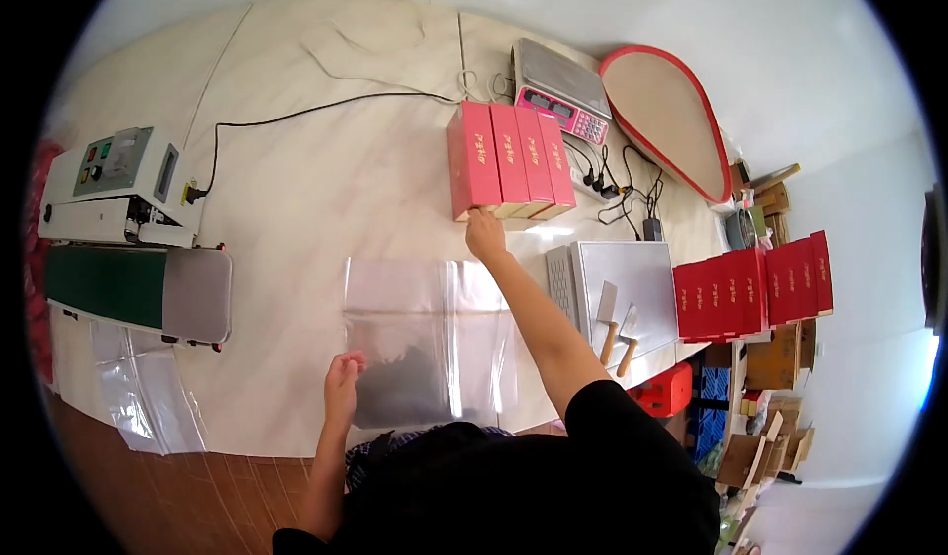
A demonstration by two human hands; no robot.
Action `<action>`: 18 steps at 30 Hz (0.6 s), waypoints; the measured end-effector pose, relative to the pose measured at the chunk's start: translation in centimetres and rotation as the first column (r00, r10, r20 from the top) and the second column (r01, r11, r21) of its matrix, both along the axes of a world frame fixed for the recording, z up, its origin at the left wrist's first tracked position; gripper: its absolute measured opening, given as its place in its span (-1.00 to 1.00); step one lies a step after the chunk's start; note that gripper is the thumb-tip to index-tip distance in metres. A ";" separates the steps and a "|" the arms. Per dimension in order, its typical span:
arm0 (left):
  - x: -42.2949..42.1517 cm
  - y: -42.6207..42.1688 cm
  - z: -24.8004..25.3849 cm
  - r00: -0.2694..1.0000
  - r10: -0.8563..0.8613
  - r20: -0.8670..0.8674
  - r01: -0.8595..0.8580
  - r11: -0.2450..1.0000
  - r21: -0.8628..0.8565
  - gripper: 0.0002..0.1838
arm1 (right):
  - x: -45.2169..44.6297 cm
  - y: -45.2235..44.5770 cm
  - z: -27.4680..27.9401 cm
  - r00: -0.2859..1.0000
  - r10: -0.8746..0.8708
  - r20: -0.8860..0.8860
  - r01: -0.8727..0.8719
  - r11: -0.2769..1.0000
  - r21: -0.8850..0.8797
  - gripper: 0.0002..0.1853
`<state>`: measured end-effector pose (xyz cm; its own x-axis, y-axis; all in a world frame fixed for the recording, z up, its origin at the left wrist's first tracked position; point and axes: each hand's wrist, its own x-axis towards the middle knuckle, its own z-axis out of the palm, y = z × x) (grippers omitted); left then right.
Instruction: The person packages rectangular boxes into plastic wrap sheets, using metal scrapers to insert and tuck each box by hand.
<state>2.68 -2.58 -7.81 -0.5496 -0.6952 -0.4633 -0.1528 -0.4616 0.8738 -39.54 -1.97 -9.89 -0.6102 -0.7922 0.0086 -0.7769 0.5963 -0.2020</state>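
Observation:
Several red boxes [534, 160] with gold lettering stand in a close row on the table. At the row's left end, my right hand [484, 234] grips the near lower edge of the leftmost red box [473, 160]; its fingertips are partly hidden. Clear plastic bags [400, 353] lie flat in front of me. Beside their left edge hovers my left hand [343, 377], its fingers loosely bent, with nothing visible in them.
A sealing machine [118, 190] with a green belt [104, 283] is at left. A scale [563, 91] and a red-rimmed tray [662, 111] stand behind the boxes. Two knives [606, 308] lie on a metal-topped unit [632, 269]. More red boxes [726, 293] are at right.

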 end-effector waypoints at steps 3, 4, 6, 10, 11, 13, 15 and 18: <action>1.8 -1.5 -1.7 1.000 0.022 0.013 -0.021 0.997 -0.069 -0.73 | -0.8 0.3 -1.1 0.998 0.024 -0.056 -0.029 0.996 -0.084 -0.76; 2.2 -2.1 -2.1 0.999 0.045 -0.003 -0.045 0.996 -0.076 -0.72 | -1.0 0.2 -0.9 0.997 0.033 -0.063 -0.037 0.997 -0.073 -0.76; 2.5 -2.3 -2.1 0.998 0.063 -0.019 -0.064 0.996 -0.069 -0.71 | -1.2 0.3 -0.5 0.997 -0.014 -0.070 0.014 1.000 -0.003 -0.74; 2.0 -3.1 -0.5 0.996 0.073 0.052 -0.067 0.992 -0.104 -0.68 | -0.1 0.7 0.9 0.997 -0.019 -0.069 0.029 0.988 0.153 -0.72; 1.8 -3.0 -0.4 0.996 0.065 0.068 -0.059 0.994 -0.091 -0.68 | 0.8 1.4 1.4 0.999 -0.011 -0.042 0.016 0.993 0.118 -0.72; 1.3 -2.8 -0.4 0.998 -0.004 0.063 0.009 0.996 -0.085 -0.68 | 1.9 3.8 2.4 1.000 0.006 -0.028 -0.005 1.000 0.011 -0.72; 1.0 -2.4 -1.0 0.996 -0.049 0.081 0.055 0.996 -0.077 -0.68 | 2.4 7.1 4.6 0.998 0.009 -0.059 -0.015 0.994 -0.111 -0.69; -0.1 -1.4 -1.0 0.989 -0.104 0.106 0.114 0.989 -0.095 -0.73 | 1.5 13.3 9.6 0.981 -0.096 -0.170 0.046 0.959 -0.279 -0.68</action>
